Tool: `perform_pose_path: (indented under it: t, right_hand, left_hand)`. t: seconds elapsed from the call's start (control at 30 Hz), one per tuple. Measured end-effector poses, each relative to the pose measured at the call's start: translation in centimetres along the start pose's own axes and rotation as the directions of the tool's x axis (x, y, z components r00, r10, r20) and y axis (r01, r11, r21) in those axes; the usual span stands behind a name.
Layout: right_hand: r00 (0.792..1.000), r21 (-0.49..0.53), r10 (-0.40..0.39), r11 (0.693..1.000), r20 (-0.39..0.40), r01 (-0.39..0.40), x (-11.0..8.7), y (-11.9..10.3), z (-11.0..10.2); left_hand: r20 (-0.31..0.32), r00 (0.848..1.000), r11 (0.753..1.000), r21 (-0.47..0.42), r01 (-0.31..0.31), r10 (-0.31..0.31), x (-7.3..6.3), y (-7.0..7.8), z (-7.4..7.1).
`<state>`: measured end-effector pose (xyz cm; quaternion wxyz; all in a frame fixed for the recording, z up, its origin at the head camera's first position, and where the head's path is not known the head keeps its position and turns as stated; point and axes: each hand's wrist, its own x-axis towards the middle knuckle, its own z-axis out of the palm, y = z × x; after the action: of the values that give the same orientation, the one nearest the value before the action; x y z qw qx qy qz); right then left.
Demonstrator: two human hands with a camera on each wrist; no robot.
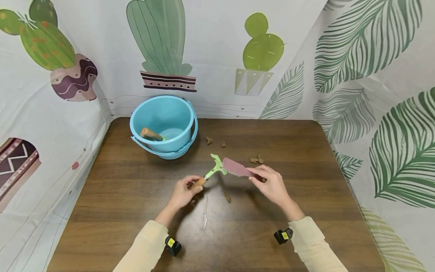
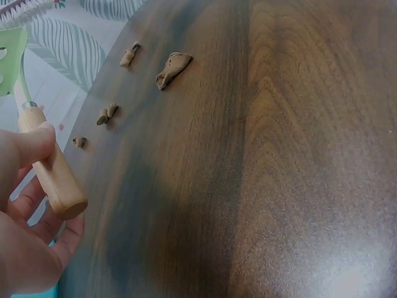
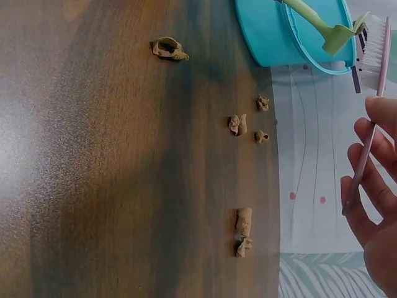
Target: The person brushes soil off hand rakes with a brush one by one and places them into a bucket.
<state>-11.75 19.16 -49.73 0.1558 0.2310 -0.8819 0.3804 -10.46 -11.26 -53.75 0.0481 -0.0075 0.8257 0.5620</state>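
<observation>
My left hand (image 1: 183,192) grips the wooden handle (image 2: 59,174) of a small green-headed garden hand hoe (image 1: 215,170). Its head has a flat blade on one side and prongs on the other. In my right hand (image 1: 272,185), thumb and fingers pinch the thin handle of a pink brush (image 1: 235,167). White bristles (image 3: 374,53) face the hoe's head, and the brush's end meets it above the table. Dry brown curled scraps (image 1: 227,197) lie on the wood below, with more (image 3: 244,231) in the right wrist view.
A light blue bucket (image 1: 163,105) stands at the back left of the brown table (image 1: 115,211), its handle folded down. Inside leans another wooden-handled tool (image 1: 151,134). A clear thin strip (image 1: 205,217) lies near the front. Printed cloth (image 1: 217,45) hangs behind.
</observation>
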Motion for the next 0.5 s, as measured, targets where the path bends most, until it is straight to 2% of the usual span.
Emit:
perform_pose_path:
  t: [0.2,0.5]
  right_hand:
    - [1.000,-0.011,-0.004,1.000,0.013,0.004,0.03,0.03,0.04]
    - [0.999,-0.036,-0.044,0.998,-0.026,0.043,-0.24,0.54,0.19]
  left_hand:
    - [0.012,1.000,1.000,0.002,-0.004,0.004,0.00,0.09,-0.02]
    - [0.034,0.999,1.000,-0.003,0.001,0.000,0.03,-0.03,-0.29]
